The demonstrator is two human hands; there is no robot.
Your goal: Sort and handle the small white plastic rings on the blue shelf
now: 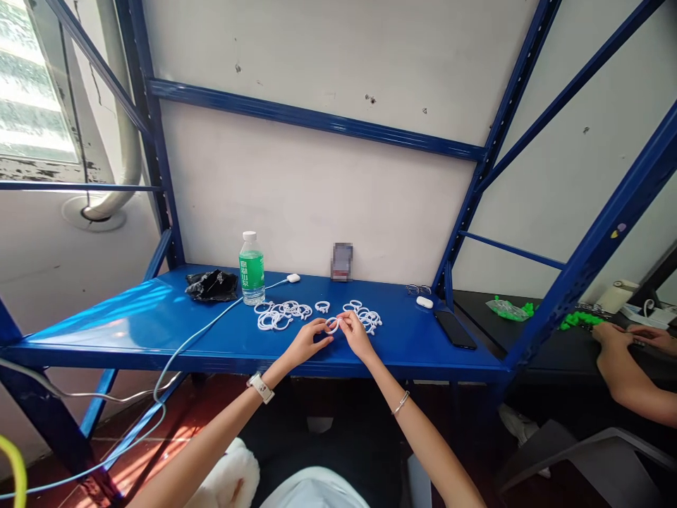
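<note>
A white plastic ring (332, 330) is held between my two hands above the blue shelf top (211, 346). The fingers of my left hand (309, 340) pinch its left side. My right hand (355, 336) grips the right side with its fingertips; any small part there is hidden. Behind my left hand lies a loose pile of white rings (275, 321). Another pile of white rings (373, 319) sits just beyond my right hand and is partly covered by it. One single ring (322, 307) rests between the two piles.
A water bottle (252, 271) stands behind the left pile, beside a crumpled black bag (212, 286). A pale cable (183, 346) crosses the shelf. To the right lie a white case (424, 303) and a black phone (455, 329). Another person's hands (616, 335) work at a neighbouring table.
</note>
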